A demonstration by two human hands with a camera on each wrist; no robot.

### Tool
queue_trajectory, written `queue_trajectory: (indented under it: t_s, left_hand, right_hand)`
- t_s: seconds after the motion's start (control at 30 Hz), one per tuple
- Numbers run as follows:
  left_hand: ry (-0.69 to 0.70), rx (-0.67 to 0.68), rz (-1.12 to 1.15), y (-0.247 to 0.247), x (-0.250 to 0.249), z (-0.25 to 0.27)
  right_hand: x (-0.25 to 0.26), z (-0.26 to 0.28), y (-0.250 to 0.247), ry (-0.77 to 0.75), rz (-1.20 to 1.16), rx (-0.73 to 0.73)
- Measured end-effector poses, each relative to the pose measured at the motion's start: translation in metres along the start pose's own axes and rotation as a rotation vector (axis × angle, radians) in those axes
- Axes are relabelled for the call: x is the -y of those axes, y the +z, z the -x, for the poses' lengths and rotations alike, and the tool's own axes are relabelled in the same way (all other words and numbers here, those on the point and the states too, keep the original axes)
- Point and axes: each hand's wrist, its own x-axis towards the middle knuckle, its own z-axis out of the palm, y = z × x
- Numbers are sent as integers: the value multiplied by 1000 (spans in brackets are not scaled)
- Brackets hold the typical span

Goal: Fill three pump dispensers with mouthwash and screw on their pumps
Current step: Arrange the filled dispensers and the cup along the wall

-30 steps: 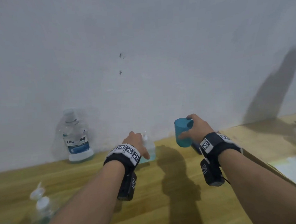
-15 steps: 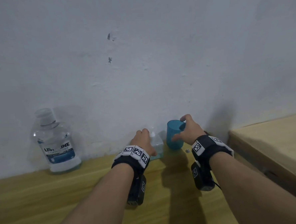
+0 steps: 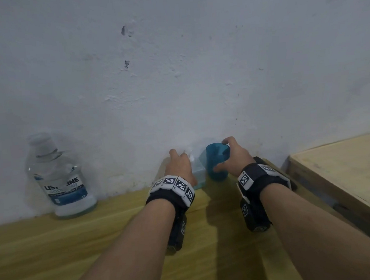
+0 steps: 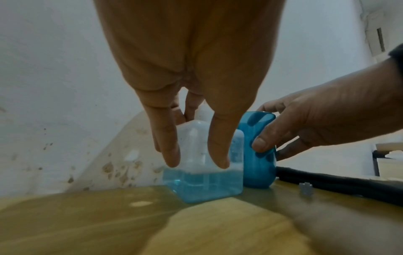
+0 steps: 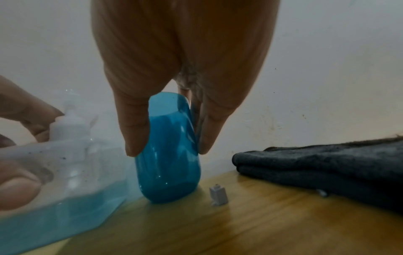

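A clear square pump dispenser (image 3: 198, 175) with blue mouthwash in its lower part stands on the wooden table (image 3: 56, 245) against the wall. My left hand (image 3: 180, 165) holds it from above, thumb on its front and fingers by the white pump (image 5: 69, 124). Just right of it stands a translucent blue cup (image 3: 217, 162), touching the table. My right hand (image 3: 235, 156) grips the cup between thumb and fingers. In the left wrist view the dispenser (image 4: 205, 179) and cup (image 4: 259, 169) stand side by side. The right wrist view shows the cup (image 5: 170, 163) upright.
A nearly empty clear mouthwash bottle (image 3: 61, 180) stands at the wall on the left. A folded dark cloth (image 5: 327, 163) and a small white piece (image 5: 218, 195) lie right of the cup. A raised wooden surface (image 3: 344, 173) borders the right side.
Both hands have moved forward to the wall. The blue cup has come down from the air onto the table beside the dispenser, and the view has shifted left.
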Motion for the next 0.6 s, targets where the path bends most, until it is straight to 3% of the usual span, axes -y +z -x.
queue_trajectory:
  t_s: [0.27,0.6]
  left_hand:
    - [5,-27,-51,1,-1,6]
    - [17,-43,-34,-57,-6,58]
  right_hand:
    - [-2,5,2,-28,0,-15]
    - [15,69,-28,-14,24,-34]
